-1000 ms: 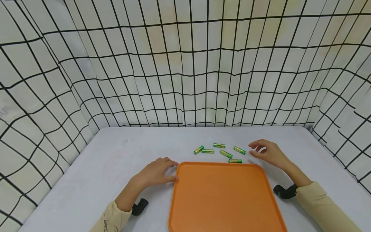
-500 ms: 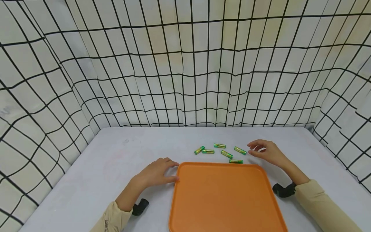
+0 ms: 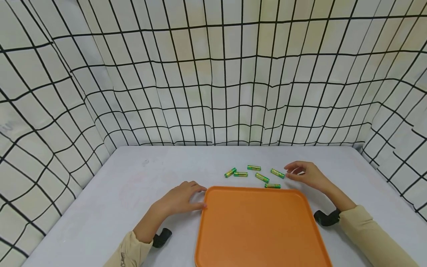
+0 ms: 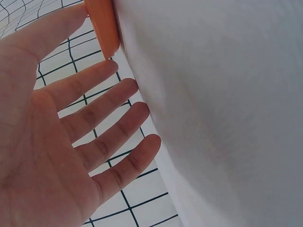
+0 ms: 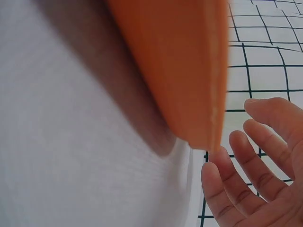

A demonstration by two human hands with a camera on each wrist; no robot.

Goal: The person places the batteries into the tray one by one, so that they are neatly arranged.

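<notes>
In the head view, an orange tray [image 3: 263,230] lies on the white table. My left hand [image 3: 180,198] is at its far left corner, thumb and index fingertips right at the rim. The left wrist view shows that hand's fingers [image 4: 106,101] spread and nearly straight, with nothing in the palm. Beyond the tray's far edge lie several green-and-yellow batteries. My right hand [image 3: 308,175] hovers to their right with loosely bent fingers, its fingertips close beside the rightmost battery [image 3: 277,173]. In the right wrist view, the right palm holds nothing and the tray's corner [image 5: 189,71] overlaps the fingertips.
One battery [image 3: 272,185] lies right along the tray's far edge; a pair [image 3: 235,173] sits farther left, nearly end to end. White walls with black netting [image 3: 233,85] enclose the table [image 3: 140,170] at the back and sides. Black wrist mounts [image 3: 161,238] hang under both forearms.
My right hand has drifted slightly left, nearer the rightmost battery. The head view has shifted a little. My left hand stays at the tray's corner.
</notes>
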